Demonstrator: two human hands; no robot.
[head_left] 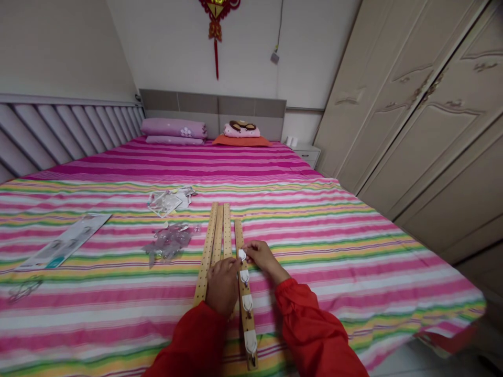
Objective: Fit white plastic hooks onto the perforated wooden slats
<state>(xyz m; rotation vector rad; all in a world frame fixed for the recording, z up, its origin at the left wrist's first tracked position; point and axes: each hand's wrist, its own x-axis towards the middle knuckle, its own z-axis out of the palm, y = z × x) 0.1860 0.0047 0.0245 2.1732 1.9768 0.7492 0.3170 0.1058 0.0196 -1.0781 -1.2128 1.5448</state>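
A narrow wooden strip with small holes [238,230] lies lengthwise on the striped bedspread. Several white hooks with metal prongs sit in a row along it, the nearest hook [250,341] close to the strip's near end. My right hand [262,257] comes from the right, thumb and fingers pinched at the edge of the farthest white hook [242,255]. From the left, my left hand [223,283] is closed beside the strip, its fingertips against the same hook. Its thumb is hidden. More perforated wooden strips [203,269] lie just left, partly under my left hand.
Left of the strips are a pile of clear plastic pieces [170,241] and some small packets [168,201]. Farther left lie a long package [70,243] and a thin wire-like bundle [25,288]. Folded bedding [173,128] rests by the headboard [251,111]; a wardrobe [416,120] stands right.
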